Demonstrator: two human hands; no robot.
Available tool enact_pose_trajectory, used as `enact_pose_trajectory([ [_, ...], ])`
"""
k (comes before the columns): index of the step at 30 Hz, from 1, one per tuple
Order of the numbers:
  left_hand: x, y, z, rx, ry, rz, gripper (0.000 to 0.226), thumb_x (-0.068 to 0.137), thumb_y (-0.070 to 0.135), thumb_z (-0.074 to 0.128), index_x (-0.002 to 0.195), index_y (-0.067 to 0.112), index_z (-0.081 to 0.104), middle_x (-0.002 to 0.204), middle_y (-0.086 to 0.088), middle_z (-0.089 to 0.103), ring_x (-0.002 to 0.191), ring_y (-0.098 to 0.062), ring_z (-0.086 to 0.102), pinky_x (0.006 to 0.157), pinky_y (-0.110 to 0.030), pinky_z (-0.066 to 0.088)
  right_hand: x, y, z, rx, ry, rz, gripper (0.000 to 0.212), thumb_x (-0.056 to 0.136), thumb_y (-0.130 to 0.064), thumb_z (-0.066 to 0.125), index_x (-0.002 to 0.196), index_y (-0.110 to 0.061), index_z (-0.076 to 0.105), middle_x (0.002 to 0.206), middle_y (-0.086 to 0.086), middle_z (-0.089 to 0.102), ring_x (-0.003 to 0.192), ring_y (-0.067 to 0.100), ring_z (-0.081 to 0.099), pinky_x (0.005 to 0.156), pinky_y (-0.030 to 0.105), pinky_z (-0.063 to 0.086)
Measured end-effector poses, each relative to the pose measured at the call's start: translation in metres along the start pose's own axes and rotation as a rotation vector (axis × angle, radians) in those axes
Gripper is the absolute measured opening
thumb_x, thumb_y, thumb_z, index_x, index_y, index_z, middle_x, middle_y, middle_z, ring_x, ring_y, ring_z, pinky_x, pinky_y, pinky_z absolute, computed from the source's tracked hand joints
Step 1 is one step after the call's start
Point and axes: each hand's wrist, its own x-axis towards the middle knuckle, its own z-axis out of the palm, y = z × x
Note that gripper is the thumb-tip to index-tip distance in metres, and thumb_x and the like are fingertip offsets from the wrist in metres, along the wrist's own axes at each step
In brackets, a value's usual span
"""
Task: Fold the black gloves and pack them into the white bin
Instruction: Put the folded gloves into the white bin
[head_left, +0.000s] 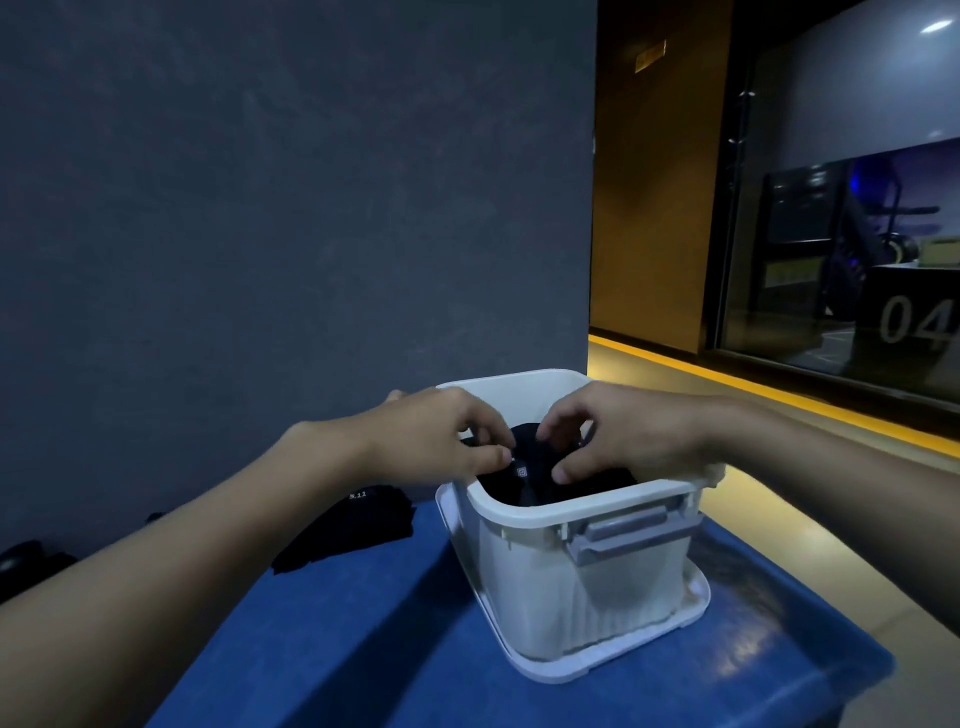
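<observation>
A white bin (582, 571) with a grey latch stands on its lid on the blue table (337, 649). Folded black gloves (530, 475) with a small white logo fill its top. My left hand (441, 431) reaches over the bin's left rim, its curled fingertips on the gloves. My right hand (618, 431) comes over the right rim, thumb and fingers curled onto the same gloves. Whether either hand pinches the fabric or only presses it is unclear. More black gloves (358, 525) lie on the table left of the bin.
A dark grey wall (260, 208) rises right behind the table. A dark object (26, 561) sits at the far left edge. To the right the table ends above a floor with a yellow strip (779, 395) and a glass partition.
</observation>
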Motion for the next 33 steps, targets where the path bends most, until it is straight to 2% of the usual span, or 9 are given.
enact_pose_trajectory([
  [2,0.008,0.005,-0.005,-0.014,-0.005,0.060,0.023,0.089,0.045,0.065,0.112,0.044,0.066,0.103,0.021,0.066,0.102,-0.002,0.057,0.101,-0.039,0.043,-0.012,0.004,-0.008,-0.078,0.115,-0.019,0.037,0.086,-0.036,0.071,0.121,-0.030,0.062,0.115,-0.012,0.061,0.105,0.007,0.057,0.080,0.017,0.047],
  [4,0.019,0.011,-0.007,-0.010,-0.065,0.118,0.030,0.087,0.037,0.072,0.116,0.039,0.066,0.099,0.018,0.066,0.097,-0.004,0.060,0.091,-0.029,0.050,-0.025,0.012,-0.010,-0.092,0.188,0.020,0.039,0.088,-0.042,0.066,0.125,-0.033,0.059,0.120,-0.017,0.054,0.108,0.004,0.050,0.076,0.011,0.038],
  [7,0.034,0.019,-0.003,0.073,-0.146,0.166,0.034,0.085,0.031,0.075,0.118,0.035,0.068,0.083,0.025,0.059,0.080,0.006,0.057,0.071,-0.009,0.043,-0.040,0.028,-0.004,0.067,0.210,0.089,0.044,0.088,-0.050,0.062,0.130,-0.037,0.054,0.127,-0.014,0.050,0.112,0.006,0.049,0.087,0.022,0.043],
  [10,0.044,0.019,0.005,0.124,-0.172,0.178,0.035,0.084,0.031,0.075,0.118,0.033,0.070,0.077,0.026,0.056,0.072,0.008,0.053,0.064,-0.007,0.038,-0.044,0.035,0.002,0.151,0.242,0.112,0.044,0.087,-0.052,0.062,0.129,-0.041,0.053,0.131,-0.008,0.051,0.116,0.009,0.049,0.097,0.030,0.043],
  [19,0.052,0.015,0.012,0.084,-0.200,0.132,0.031,0.084,0.032,0.076,0.115,0.032,0.072,0.084,0.017,0.064,0.076,0.000,0.057,0.067,-0.011,0.043,-0.043,0.034,0.006,0.221,0.244,0.135,0.049,0.081,-0.048,0.073,0.126,-0.040,0.055,0.127,-0.005,0.051,0.105,0.007,0.054,0.089,0.027,0.046],
  [23,0.052,0.017,0.011,0.087,-0.197,0.130,0.031,0.084,0.032,0.075,0.115,0.031,0.072,0.078,0.024,0.059,0.073,0.004,0.056,0.064,-0.008,0.040,-0.045,0.033,0.006,0.246,0.244,0.123,0.047,0.080,-0.046,0.074,0.123,-0.039,0.057,0.117,-0.010,0.053,0.099,0.006,0.056,0.085,0.024,0.048],
  [25,0.049,0.018,0.008,0.051,-0.164,0.132,0.030,0.084,0.031,0.076,0.114,0.030,0.072,0.078,0.024,0.060,0.070,0.008,0.055,0.064,-0.008,0.042,-0.046,0.032,0.005,0.216,0.261,0.118,0.047,0.080,-0.046,0.075,0.123,-0.037,0.058,0.114,-0.013,0.053,0.099,0.006,0.056,0.086,0.025,0.047],
  [28,0.041,0.016,0.002,-0.043,-0.073,0.140,0.027,0.084,0.026,0.076,0.110,0.027,0.071,0.085,0.017,0.067,0.079,0.002,0.062,0.074,-0.019,0.050,-0.046,0.029,0.003,0.115,0.305,0.090,0.046,0.081,-0.044,0.074,0.123,-0.034,0.059,0.116,-0.016,0.055,0.105,0.006,0.055,0.087,0.024,0.045],
  [33,0.012,0.007,-0.013,-0.155,0.100,0.129,0.020,0.085,0.027,0.074,0.104,0.028,0.072,0.091,0.013,0.072,0.086,-0.004,0.067,0.077,-0.023,0.053,-0.045,0.009,0.000,0.021,0.361,0.033,0.036,0.088,-0.040,0.068,0.122,-0.030,0.061,0.119,-0.017,0.053,0.106,0.001,0.047,0.074,0.007,0.035],
])
